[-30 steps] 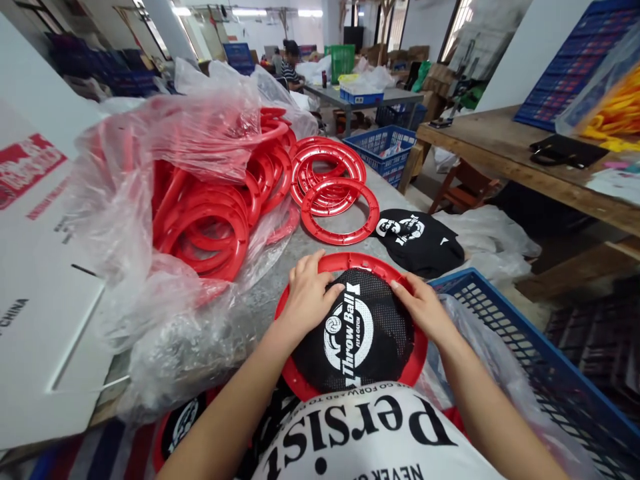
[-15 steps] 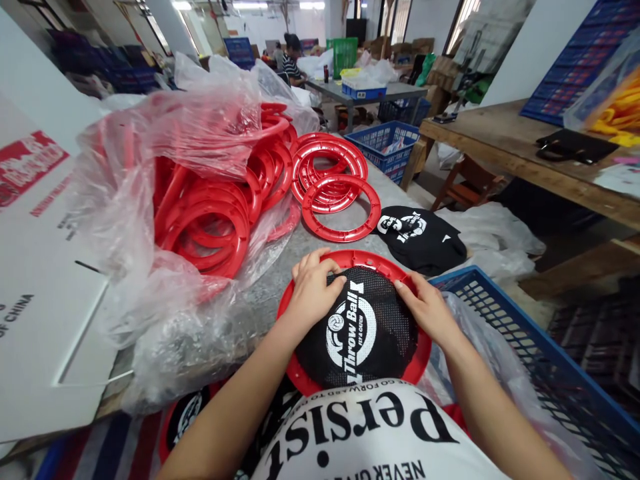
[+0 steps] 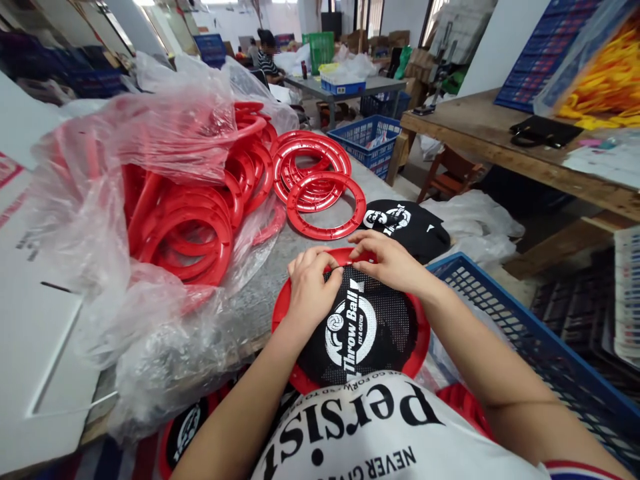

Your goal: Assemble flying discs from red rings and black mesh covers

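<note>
While close, hands (image 3: 313,283) at ring (image 3: 421,339)

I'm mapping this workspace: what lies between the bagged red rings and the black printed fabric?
In the head view, a loose, overlapping group of red rings lies between them.

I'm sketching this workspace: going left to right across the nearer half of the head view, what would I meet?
White carton, heap of red rings, red-rimmed black mesh disc, blue crate.
</note>
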A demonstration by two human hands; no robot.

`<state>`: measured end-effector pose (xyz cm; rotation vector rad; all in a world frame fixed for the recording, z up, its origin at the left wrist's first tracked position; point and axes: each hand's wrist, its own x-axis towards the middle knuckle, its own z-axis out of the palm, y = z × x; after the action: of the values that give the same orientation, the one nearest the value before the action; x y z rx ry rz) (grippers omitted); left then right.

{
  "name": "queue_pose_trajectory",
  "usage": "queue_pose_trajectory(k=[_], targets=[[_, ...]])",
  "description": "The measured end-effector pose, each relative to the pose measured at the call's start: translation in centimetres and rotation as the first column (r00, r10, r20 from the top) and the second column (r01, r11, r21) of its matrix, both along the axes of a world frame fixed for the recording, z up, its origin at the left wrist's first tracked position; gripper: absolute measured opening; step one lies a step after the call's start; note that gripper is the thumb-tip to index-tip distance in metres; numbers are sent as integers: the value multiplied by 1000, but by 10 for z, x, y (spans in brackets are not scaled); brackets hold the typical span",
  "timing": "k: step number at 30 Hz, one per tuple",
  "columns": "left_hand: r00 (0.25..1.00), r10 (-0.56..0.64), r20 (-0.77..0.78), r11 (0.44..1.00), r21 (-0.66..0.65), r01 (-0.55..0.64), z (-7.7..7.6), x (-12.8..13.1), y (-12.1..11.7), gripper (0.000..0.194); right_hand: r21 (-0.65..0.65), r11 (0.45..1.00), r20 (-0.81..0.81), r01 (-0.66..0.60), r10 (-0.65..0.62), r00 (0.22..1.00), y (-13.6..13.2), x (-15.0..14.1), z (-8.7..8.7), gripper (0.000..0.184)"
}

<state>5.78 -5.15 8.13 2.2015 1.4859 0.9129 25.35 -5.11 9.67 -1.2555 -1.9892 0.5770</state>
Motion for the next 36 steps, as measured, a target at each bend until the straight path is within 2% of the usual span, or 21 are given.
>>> queue_pose_trajectory(k=[5,10,20,25,29,31,33,36], targets=[[1000,14,-14,1000,-3,-14,1,-1,-1,9,-78,997,57,4,1,998,5,-6,-4,4],[999,12,-44,1000,2,-12,-1,0,-1,12,-68,997,58,40,-37,998,-1,-9,-3,11],[989,39,-144,994,110,-23,-9,4,-3,9,-28,990,124,137,-132,983,-10,-16,-5,10],[988,47,-144,996,82,-35,-7,6,-3,8,-15,984,138,180,-176,975,-11,-17,-9,10],[998,-27,-52,999,-22,25,-3,6,-2,7,-43,980,149,195,-186,971,-9,-14,-9,9],[996,-85,-12,995,-48,85,-1,5,-1,8,1,984,108,179,-179,978,-7,-12,-7,10],[991,-137,5,990,-46,137,0,3,-1,10,26,995,79,101,-103,992,-5,-11,-3,16],[975,-220,7,975,-33,221,0,-2,1,11,-48,998,131,-28,34,991,-2,-11,-1,8]])
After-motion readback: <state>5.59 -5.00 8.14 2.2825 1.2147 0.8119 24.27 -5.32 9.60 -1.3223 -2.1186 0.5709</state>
